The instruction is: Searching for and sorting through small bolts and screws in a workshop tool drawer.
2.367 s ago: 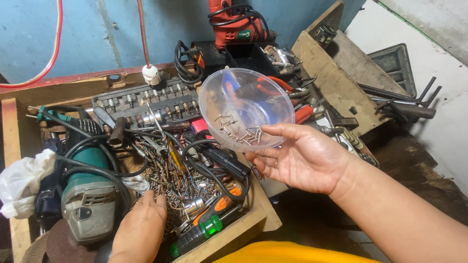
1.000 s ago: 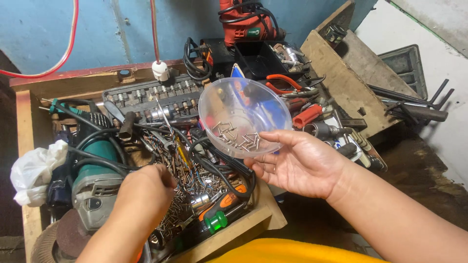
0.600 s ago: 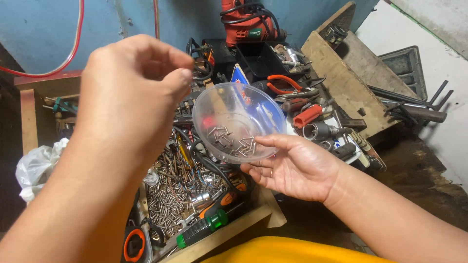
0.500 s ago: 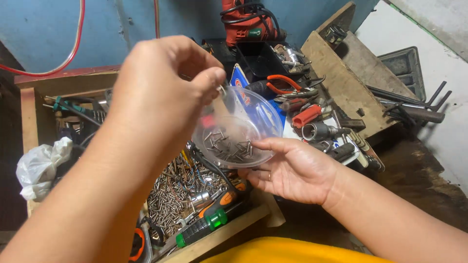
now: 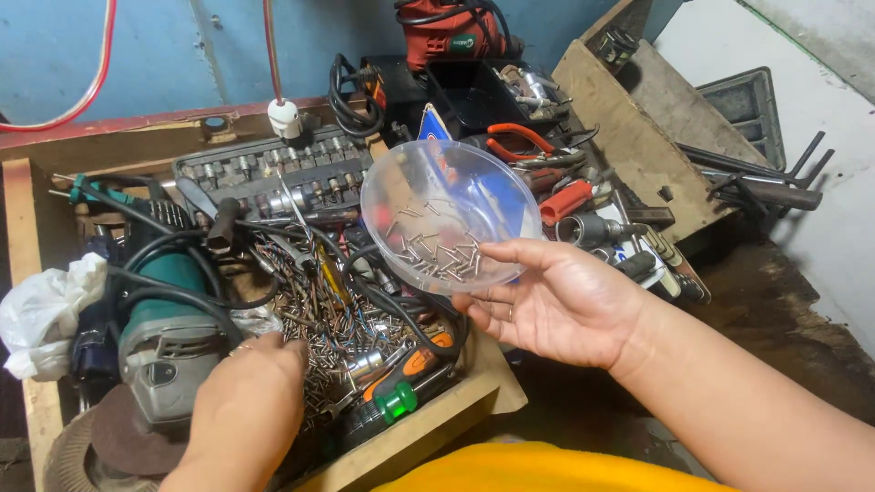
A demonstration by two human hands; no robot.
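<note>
Sorting step: left hand (image 5: 244, 405) fingers down in loose nails (image 5: 333, 342) near the wooden box's (image 5: 428, 428) front edge, grip hidden; right hand (image 5: 556, 305) cradles clear bowl (image 5: 448, 214) of nails; next calls for a fine pinch.

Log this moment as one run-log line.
left hand: fingers down in nail pile | right hand: holds clear bowl | bowl: holds nails | wooden box

The left hand (image 5: 244, 410) covers its own fingertips among the loose nails (image 5: 328, 342), so its grip cannot be read. The red drill (image 5: 447, 36) is cut off by the top edge, and the clear bowl (image 5: 451, 214) hides the tools behind it.
</note>
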